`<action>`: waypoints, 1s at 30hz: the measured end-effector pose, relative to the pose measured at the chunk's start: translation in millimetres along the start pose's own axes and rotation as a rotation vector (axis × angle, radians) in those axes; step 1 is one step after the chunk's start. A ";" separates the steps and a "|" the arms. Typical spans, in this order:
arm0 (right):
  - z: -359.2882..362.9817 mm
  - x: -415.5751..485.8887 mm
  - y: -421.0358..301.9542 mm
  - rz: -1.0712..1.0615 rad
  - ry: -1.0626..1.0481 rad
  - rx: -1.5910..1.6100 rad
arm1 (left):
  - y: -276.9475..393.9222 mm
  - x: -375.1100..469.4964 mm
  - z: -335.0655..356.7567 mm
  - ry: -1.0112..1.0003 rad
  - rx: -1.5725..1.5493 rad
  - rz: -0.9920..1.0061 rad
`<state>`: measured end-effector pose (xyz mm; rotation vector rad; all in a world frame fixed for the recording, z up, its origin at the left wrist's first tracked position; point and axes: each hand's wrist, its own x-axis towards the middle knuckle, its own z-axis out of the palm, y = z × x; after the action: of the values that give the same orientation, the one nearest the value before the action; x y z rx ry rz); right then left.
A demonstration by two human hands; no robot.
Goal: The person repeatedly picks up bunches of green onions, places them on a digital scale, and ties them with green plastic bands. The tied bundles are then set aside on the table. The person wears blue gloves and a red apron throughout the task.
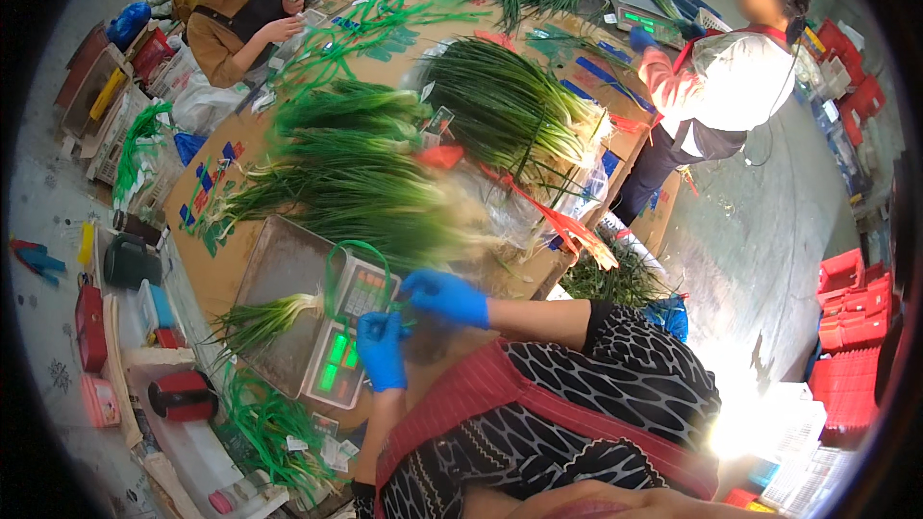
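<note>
Both my hands wear blue gloves and meet in front of the digital scale's near side. My left hand point(381, 351) pinches one end of a green plastic strip point(330, 270), which loops up over the scale's keypad. My right hand point(445, 298), slightly blurred, is at the strip's other end by its fingertips. A small bunch of green onions point(270, 321) lies on the metal pan of the scale point(277, 259), and the green display is lit. Beyond my hands lies a large pile of green onions point(375, 194), with another big bundle point(505, 101) behind it.
Green strips and tags point(274, 432) lie left of me by the scale. A red ribbon point(562, 223) crosses the cardboard-covered table point(209, 267). One co-worker point(241, 21) stands at the far left, another point(728, 79) at the right beside a second scale point(645, 11). Red crates point(854, 310) stand far right.
</note>
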<state>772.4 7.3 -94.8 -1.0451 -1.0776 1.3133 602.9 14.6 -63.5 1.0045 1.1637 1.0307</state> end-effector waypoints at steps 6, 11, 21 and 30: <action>3.3 2.7 -17.4 0.322 -0.106 0.327 | -15.7 4.4 -10.7 0.043 0.049 0.077; 11.6 15.9 -28.6 0.326 -0.146 0.254 | -21.3 -1.9 -10.6 0.053 0.263 0.177; 41.1 22.7 -2.1 0.037 -0.019 -0.070 | -16.6 -6.6 -20.7 -0.017 0.375 0.076; 7.9 15.4 -14.5 -0.152 -0.287 -0.487 | 4.9 1.3 -45.2 0.088 -0.247 -0.141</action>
<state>767.3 22.5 -78.9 -1.1160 -1.7195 1.1239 557.8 20.4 -64.4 0.6799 1.1300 1.0841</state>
